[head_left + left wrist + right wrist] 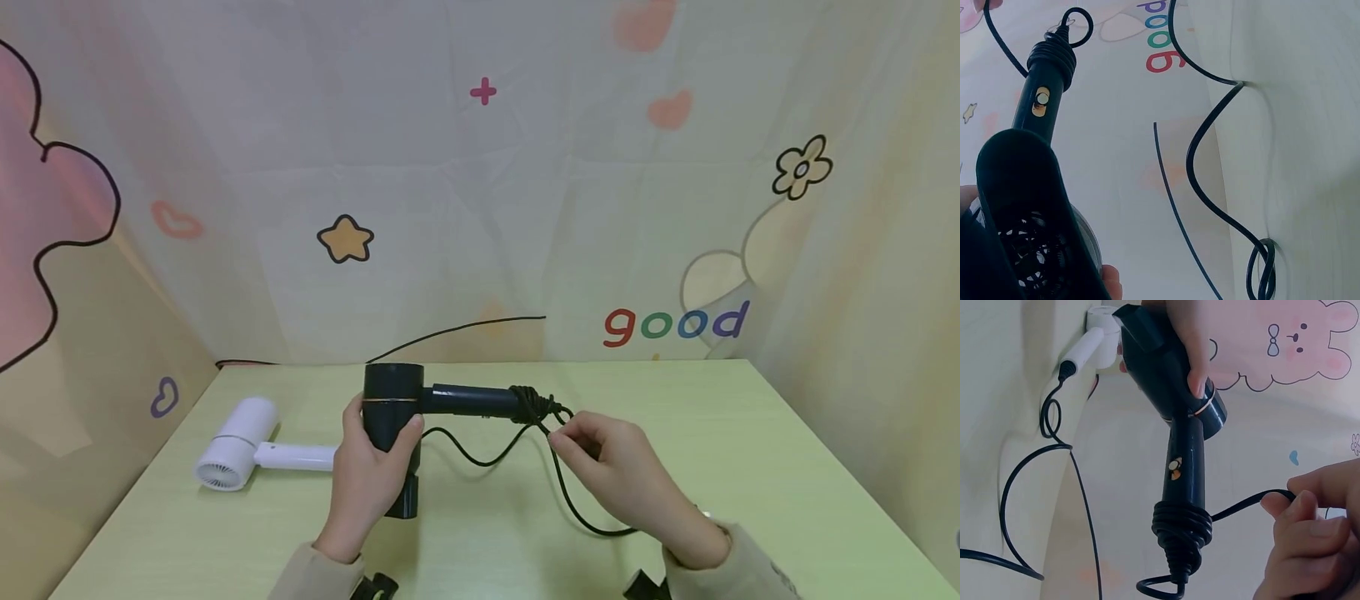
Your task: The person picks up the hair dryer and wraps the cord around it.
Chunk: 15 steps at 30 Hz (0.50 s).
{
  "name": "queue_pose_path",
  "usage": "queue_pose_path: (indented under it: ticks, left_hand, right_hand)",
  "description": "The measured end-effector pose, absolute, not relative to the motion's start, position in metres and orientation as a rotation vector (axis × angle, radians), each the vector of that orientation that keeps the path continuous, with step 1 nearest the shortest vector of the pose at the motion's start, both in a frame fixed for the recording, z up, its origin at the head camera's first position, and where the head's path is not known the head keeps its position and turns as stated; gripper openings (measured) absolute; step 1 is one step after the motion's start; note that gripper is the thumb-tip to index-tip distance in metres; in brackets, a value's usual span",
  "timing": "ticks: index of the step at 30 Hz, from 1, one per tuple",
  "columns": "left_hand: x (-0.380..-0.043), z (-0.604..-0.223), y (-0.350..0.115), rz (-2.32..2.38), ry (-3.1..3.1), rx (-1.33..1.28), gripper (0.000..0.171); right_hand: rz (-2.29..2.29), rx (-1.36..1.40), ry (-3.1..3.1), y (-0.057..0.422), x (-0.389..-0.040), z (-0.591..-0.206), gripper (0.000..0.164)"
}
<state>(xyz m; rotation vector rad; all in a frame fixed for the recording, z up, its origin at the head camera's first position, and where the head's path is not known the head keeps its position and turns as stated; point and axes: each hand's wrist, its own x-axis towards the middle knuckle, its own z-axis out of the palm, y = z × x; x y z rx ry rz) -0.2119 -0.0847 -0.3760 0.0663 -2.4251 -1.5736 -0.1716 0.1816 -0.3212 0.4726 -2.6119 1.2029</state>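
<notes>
A black hair dryer (471,401) is held up over the table, its handle pointing right. My left hand (369,479) grips its barrel, with the thumb on the near side. The dryer's black cord is wound in several turns (1182,522) around the end of the handle. My right hand (624,468) pinches a length of that cord (1244,505) between thumb and finger, pulled out from the turns. On the table at the left lies a white hair dryer (243,433). Its handle end is hidden behind my left hand in the head view.
The white dryer's black cord (1015,481) loops and curves over the pale table (750,467). A printed curtain (465,183) hangs behind and at both sides. Dark wrist gear (378,586) shows by my sleeves at the bottom edge.
</notes>
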Motion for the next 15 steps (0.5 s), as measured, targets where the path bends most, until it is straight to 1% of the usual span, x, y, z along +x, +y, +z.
queue_pose_path:
  ticks: [15]
  left_hand:
    - [-0.216, -0.376, -0.092, -1.596, -2.374, 0.177, 0.086]
  right_hand:
    - [1.262, 0.497, -2.637, 0.175, -0.159, -0.326, 0.014]
